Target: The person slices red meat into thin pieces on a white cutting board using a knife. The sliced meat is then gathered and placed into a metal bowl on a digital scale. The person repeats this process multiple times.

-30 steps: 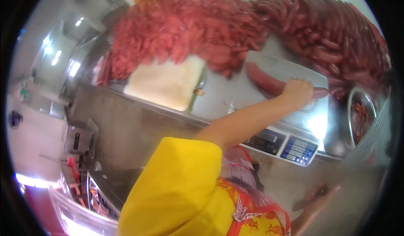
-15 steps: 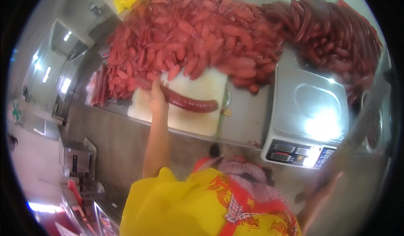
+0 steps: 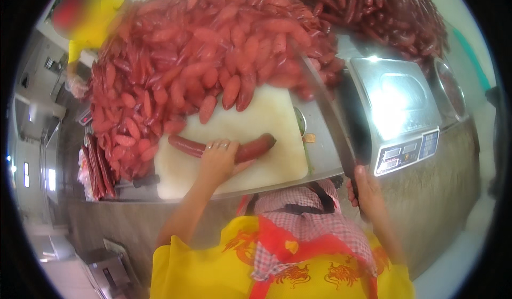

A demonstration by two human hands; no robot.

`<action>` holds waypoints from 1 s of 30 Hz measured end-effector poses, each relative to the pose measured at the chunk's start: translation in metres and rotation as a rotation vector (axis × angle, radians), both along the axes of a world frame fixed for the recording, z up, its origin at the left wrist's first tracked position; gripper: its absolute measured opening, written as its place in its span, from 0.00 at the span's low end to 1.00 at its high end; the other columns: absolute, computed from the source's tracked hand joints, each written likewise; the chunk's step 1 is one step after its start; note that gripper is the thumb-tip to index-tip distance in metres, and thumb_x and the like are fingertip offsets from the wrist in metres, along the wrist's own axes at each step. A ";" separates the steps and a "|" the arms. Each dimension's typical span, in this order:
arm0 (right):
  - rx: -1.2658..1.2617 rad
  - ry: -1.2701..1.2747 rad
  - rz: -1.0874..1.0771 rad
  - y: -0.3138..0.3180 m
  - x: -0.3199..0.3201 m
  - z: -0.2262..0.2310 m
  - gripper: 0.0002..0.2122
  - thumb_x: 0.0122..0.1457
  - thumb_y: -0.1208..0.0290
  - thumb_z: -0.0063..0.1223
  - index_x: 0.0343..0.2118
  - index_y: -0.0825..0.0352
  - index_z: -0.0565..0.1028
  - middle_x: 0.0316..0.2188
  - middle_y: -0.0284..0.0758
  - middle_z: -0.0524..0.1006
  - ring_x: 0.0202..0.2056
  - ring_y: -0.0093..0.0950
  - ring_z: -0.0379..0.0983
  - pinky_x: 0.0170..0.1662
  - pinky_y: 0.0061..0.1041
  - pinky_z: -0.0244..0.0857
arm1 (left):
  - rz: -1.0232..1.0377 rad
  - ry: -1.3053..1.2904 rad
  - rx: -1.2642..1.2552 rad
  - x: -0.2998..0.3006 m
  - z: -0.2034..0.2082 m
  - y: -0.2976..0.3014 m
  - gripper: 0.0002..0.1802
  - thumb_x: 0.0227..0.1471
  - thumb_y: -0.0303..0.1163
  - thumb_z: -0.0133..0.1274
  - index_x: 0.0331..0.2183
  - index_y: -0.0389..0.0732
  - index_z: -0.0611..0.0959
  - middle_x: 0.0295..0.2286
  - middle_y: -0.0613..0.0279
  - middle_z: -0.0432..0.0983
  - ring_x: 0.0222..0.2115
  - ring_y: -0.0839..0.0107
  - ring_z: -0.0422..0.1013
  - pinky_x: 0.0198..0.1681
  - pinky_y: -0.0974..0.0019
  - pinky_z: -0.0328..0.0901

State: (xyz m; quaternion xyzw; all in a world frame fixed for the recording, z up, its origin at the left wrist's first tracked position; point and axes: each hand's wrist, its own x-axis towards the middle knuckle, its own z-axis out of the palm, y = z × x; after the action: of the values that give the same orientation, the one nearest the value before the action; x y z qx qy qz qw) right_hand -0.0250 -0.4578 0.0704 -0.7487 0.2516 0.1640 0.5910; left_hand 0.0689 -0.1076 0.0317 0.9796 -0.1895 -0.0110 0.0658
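Observation:
A thick red sausage (image 3: 257,148) lies across the white cutting board (image 3: 285,118), its ends pointing left and right. My left hand (image 3: 220,158) is closed over its middle and presses it to the board. On the right, my right hand (image 3: 368,190) is wrapped around the handle of a long-bladed knife (image 3: 335,115). The blade points up and away, between the board and the scale, apart from the sausage. Just beyond the board rises a large heap of cut sausage pieces (image 3: 181,43), some resting on its far edge.
A scale (image 3: 397,83) stands right of the knife, with a round metal bowl (image 3: 450,88) beside it. Whole sausages (image 3: 368,8) are piled at far right. Several long sausages (image 3: 96,166) lie at the left table edge. A person in yellow (image 3: 101,16) is at far left.
My left hand has shifted from the sausage's left end to its middle. The knife, blurred over the scale before, is now left of it. The view has turned too.

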 end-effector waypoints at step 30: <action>-0.719 -0.241 0.340 0.022 -0.019 -0.019 0.26 0.59 0.43 0.44 0.30 0.69 0.73 0.25 0.47 0.77 0.29 0.47 0.75 0.33 0.42 0.69 | 0.022 0.216 -0.367 0.035 0.021 -0.078 0.21 0.50 0.46 0.55 0.40 0.41 0.78 0.25 0.43 0.77 0.28 0.43 0.73 0.31 0.51 0.66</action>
State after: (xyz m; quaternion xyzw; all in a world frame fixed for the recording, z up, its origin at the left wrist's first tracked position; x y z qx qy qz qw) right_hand -0.0445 -0.4357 0.0516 -0.9521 0.0947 0.0722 0.2815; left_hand 0.1035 -0.1853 0.0525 0.9463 -0.1695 -0.0804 0.2631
